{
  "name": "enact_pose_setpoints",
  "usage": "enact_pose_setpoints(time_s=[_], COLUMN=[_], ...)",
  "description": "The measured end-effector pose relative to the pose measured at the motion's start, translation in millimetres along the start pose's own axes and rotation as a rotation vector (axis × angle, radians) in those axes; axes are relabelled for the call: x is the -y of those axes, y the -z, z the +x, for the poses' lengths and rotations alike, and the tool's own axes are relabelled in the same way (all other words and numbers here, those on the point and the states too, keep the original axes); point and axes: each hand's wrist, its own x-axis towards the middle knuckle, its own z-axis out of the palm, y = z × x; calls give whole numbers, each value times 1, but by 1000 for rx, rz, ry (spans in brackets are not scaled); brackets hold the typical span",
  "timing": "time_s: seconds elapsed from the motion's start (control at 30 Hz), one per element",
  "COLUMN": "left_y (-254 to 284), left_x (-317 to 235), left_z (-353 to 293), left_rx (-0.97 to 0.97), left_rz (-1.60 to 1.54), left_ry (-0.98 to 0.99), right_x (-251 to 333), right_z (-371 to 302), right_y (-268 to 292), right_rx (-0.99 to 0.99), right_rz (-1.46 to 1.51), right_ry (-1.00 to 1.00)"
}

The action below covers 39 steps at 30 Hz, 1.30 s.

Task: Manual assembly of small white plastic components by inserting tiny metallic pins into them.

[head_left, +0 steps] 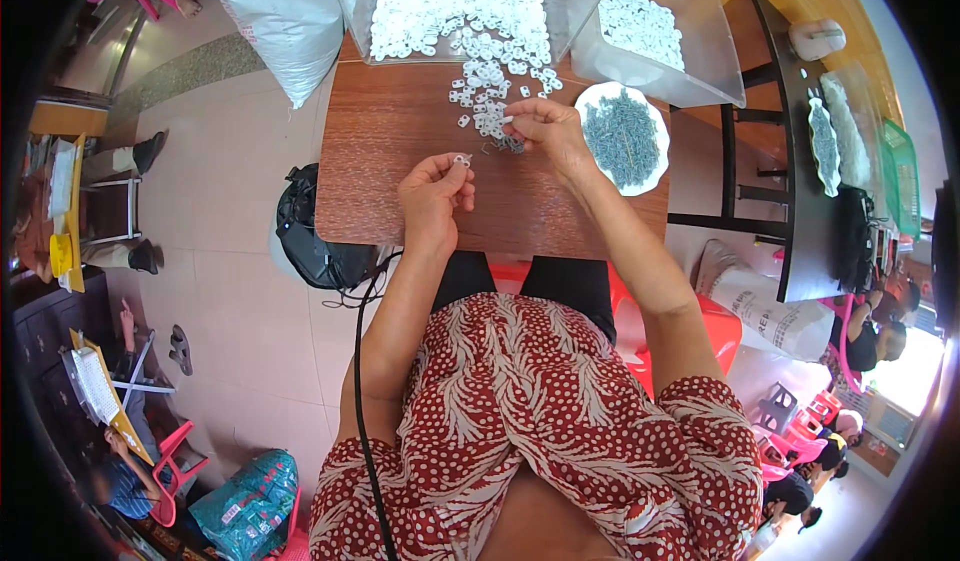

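On the brown wooden bench, the left hand pinches a small white plastic ring in a closed grip; the right hand, beside it, pinches thin grey metal clips.

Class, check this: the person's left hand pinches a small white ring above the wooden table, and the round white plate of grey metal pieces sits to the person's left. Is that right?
Not quite. In the head view the round white plate of grey metal pieces sits to the person's right. The left hand does pinch a small white ring above the wooden table.

Plate right of table
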Motion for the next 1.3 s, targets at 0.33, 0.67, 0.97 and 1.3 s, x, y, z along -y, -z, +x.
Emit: enact_pose_setpoints(time_s=[0.33, 0.67, 0.97, 1.3], left_y=[-9, -30, -26, -14], left_x=[-8, -16, -14, -15], left_z=[-3, -20, -21, -18], left_rx=[-29, -61, -164, -134], left_rz=[35, 102, 235, 52], left_ry=[-73, -258, -504, -333], right_x=[5, 11, 15, 9], right_z=[-30, -45, -57, -62], right_y=[-18, -34, -62, -55], right_rx=[108, 157, 117, 59], right_rz=[-17, -83, -134, -55], right_ry=[170, 255, 312, 281])
